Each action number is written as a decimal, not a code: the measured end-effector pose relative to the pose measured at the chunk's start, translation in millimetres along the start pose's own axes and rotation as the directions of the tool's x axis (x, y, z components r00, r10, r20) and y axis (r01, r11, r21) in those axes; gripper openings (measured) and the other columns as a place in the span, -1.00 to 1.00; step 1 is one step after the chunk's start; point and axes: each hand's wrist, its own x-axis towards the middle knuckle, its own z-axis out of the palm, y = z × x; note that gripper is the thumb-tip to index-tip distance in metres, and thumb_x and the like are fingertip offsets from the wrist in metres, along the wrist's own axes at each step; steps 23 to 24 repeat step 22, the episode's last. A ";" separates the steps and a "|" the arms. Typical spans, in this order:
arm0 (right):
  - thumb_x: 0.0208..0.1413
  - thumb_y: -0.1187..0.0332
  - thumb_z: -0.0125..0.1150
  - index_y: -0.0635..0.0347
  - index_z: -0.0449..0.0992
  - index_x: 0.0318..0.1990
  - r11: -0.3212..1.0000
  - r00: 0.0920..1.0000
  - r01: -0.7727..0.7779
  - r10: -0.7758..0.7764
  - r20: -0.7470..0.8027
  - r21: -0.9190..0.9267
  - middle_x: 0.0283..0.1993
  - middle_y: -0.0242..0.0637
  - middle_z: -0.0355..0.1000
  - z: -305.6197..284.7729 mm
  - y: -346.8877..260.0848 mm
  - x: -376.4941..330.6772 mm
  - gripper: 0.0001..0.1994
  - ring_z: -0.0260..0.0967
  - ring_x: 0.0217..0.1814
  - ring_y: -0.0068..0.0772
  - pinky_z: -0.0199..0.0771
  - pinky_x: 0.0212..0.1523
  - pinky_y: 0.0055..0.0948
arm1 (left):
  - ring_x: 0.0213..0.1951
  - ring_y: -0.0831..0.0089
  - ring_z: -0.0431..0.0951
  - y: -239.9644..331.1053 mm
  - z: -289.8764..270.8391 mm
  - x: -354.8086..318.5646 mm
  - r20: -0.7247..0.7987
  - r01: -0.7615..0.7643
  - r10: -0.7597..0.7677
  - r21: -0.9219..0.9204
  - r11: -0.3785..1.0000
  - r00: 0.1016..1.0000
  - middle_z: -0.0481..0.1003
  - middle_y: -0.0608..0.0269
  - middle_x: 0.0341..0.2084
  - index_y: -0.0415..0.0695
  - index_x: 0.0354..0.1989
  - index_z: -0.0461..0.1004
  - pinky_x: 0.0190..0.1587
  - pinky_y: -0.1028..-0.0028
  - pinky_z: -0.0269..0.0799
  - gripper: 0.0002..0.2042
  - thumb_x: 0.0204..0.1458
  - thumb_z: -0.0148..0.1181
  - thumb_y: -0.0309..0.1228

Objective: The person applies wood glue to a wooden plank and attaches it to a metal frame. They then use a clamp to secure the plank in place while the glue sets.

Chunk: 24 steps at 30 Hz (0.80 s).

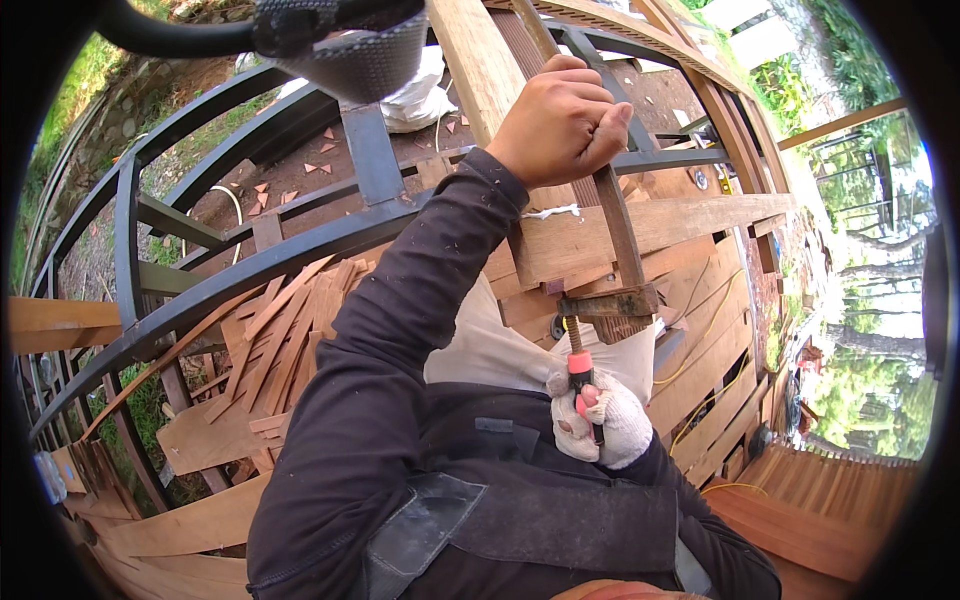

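Note:
My left hand [565, 125] is bare and closed in a fist round the metal bar of a bar clamp [622, 225]. The bar runs down past a wooden plank [660, 230] to the clamp's sliding jaw and threaded screw. Below the jaw my right hand [605, 425], in a white knit glove, is wrapped round the clamp's red and black handle [580, 372]. A thick pale wooden beam [470, 70] stretches away beside my left wrist. What the clamp's far end bears on is hidden behind my left hand.
A dark metal frame [375, 160] curves across the left and far side. Thin wood offcuts [285, 350] lie piled at the left. A white sack [415, 95] sits beyond the frame. Boards [700, 350] with a yellow cord [735, 310] lie at the right. A grey mesh object [345, 60] hangs at the top.

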 end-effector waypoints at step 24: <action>0.20 0.11 0.32 0.01 0.18 0.29 0.899 0.975 0.042 -0.132 -0.177 -0.435 -0.20 -0.27 0.38 9.7 -2.3 -4.5 -0.40 0.37 -0.42 -0.44 0.49 -0.36 -0.44 | -0.55 0.21 0.36 0.9 0.8 3.1 0.005 -0.007 0.007 -0.006 1.000 1.000 0.38 0.18 -0.70 -0.20 -0.69 0.41 -0.11 0.28 0.40 -0.67 0.18 0.03 -0.49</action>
